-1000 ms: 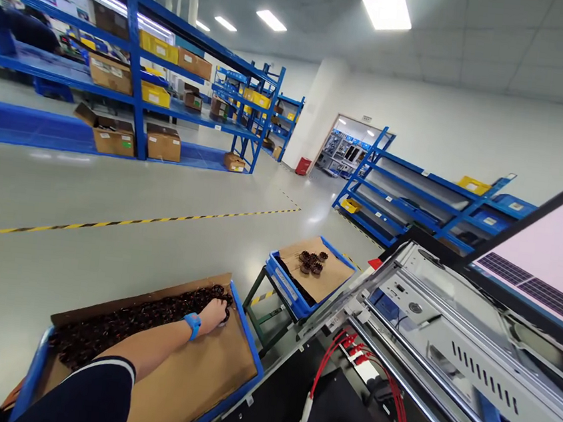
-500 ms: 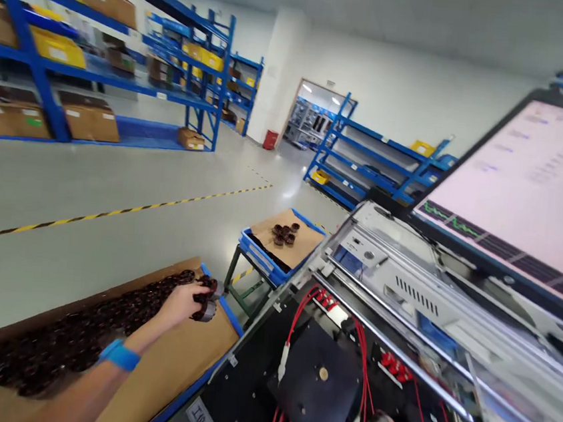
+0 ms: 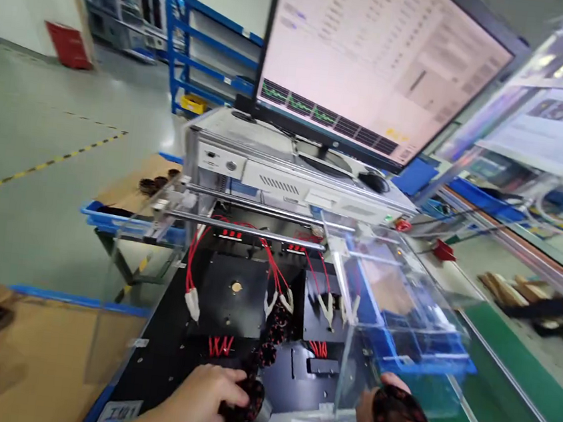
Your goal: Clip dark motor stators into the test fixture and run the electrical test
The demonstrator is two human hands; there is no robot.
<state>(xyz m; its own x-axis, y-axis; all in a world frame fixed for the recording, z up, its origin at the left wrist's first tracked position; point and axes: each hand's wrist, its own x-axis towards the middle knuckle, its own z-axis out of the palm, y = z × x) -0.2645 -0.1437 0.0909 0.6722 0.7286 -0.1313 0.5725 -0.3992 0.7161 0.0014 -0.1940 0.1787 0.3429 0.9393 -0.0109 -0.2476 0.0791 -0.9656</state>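
Note:
My left hand (image 3: 206, 398) is closed on dark motor stators with grey metal rims, at the front edge of a black test bench (image 3: 156, 352). One of these stators (image 3: 255, 399) shows beyond my fingertips; the hand partly hides the rest. To the right, my right hand (image 3: 368, 418) grips another motor stator (image 3: 401, 421), its dark wound face turned up toward me. Between the two black plates on the bench stands a row of stators (image 3: 278, 325). Red wires with white-sleeved clips (image 3: 192, 303) hang beside the left black plate (image 3: 237, 297).
A hinged-looking clear cover (image 3: 398, 344) stands over the bench's right side. Behind the bench is a monitor (image 3: 377, 67) with green traces. At lower left, a cardboard-lined bin (image 3: 50, 354) holds more stators; a blue tray (image 3: 110, 216) stands behind it.
My view has swung right. My left hand has moved from above the stator bin to the front of the bench, still holding stators. The right hand now shows more fully.

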